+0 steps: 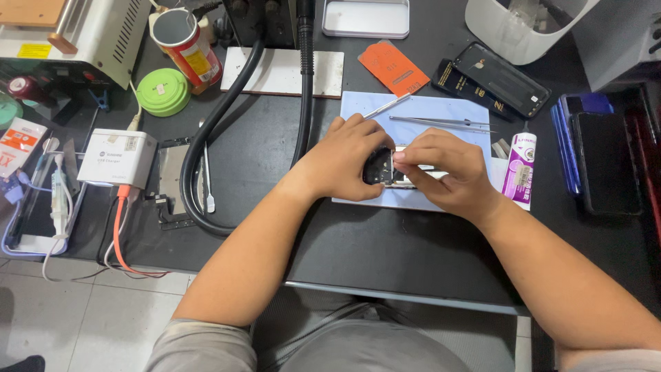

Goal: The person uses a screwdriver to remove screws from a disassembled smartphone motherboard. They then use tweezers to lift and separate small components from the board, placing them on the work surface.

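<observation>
Phone part [380,167], small, dark and metal-edged, sits over the pale blue mat [441,110], pinched between both hands: left hand [344,162] wraps one end, right hand [441,169] pinches the other. Looks mid-disassembly; the next move probably needs careful fingertip prying, with tweezers [441,122] handy.

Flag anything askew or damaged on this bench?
Nothing spilled. Both hands, left hand and right hand, hold a small dark device over the blue mat. Oddities: a phone back cover lies detached at an angle, and a bare metal frame sits under the black hose.
</observation>
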